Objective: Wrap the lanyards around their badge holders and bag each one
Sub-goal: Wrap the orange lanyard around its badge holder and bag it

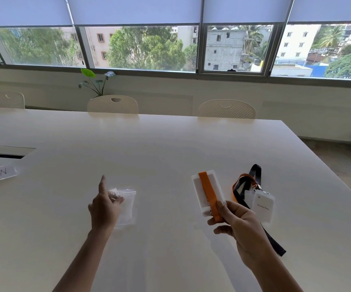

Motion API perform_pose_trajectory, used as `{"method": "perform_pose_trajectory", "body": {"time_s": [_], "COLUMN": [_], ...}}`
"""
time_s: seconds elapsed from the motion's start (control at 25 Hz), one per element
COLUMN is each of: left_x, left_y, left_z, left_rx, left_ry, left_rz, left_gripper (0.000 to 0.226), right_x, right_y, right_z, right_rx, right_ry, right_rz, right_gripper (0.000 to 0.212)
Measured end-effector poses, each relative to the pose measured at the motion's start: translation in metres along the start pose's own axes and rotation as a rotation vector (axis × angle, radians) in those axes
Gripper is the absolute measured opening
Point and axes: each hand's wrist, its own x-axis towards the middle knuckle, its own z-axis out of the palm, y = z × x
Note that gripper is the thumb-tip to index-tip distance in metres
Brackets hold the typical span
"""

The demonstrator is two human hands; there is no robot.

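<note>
Above the white tabletop (170,144), the right hand (239,226) pinches a badge holder (207,194) already wound in its orange lanyard (209,192), the left hand (104,209) plucks at clear bags (126,205), while unwrapped lanyards (252,186) lie right, none visibly bagged.

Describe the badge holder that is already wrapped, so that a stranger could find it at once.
Start at the white table and go to its near right part, where the right hand is raised. It grips a white badge holder with an orange lanyard wound along it. The loose badges beside it lie on the table with unwound straps.
</note>
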Motion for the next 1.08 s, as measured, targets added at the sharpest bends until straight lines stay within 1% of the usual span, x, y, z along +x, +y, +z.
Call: {"method": "perform_pose_trajectory", "body": {"time_s": [0.08, 0.16, 0.24, 0.32, 0.4, 0.52, 0.56, 0.64, 0.8, 1.08], "left_x": [-0.005, -0.011, -0.018, -0.026, -0.034, -0.043, -0.045, -0.049, -0.054, -0.061], "left_y": [0.012, 0.029, 0.05, 0.072, 0.091, 0.113, 0.118, 0.125, 0.134, 0.147], "left_z": [-0.009, -0.017, -0.024, -0.029, -0.032, -0.032, -0.032, -0.031, -0.029, -0.031], "left_rx": [-0.101, -0.233, -0.314, -0.333, -0.342, -0.346, -0.344, -0.351, -0.374, -0.417], "left_ry": [0.01, -0.031, -0.083, -0.132, -0.179, -0.21, -0.217, -0.238, -0.27, -0.303], "left_rz": [0.129, 0.244, 0.348, 0.439, 0.509, 0.583, 0.604, 0.623, 0.612, 0.612], "left_gripper": [0.109, 0.112, 0.109, 0.105, 0.101, 0.097, 0.096, 0.095, 0.098, 0.095], "right_x": [0.002, 0.004, 0.006, 0.009, 0.013, 0.019, 0.02, 0.022, 0.019, 0.01], "right_y": [-0.005, -0.013, -0.023, -0.035, -0.045, -0.059, -0.064, -0.071, -0.083, -0.103], "right_z": [-0.001, -0.002, -0.001, 0.0, 0.001, 0.0, -0.002, -0.007, -0.012, -0.009], "right_rx": [-0.027, -0.058, -0.086, -0.143, -0.26, -0.492, -0.561, -0.683, -0.902, -1.15], "right_ry": [0.004, 0.002, -0.007, -0.008, 0.002, 0.005, 0.008, -0.007, -0.032, -0.107], "right_rz": [-0.027, -0.064, -0.116, -0.196, -0.3, -0.419, -0.443, -0.486, -0.554, -0.677], "right_gripper": [0.042, 0.041, 0.037, 0.023, 0.012, 0.02, 0.021, 0.016, 0.011, 0.011]}}
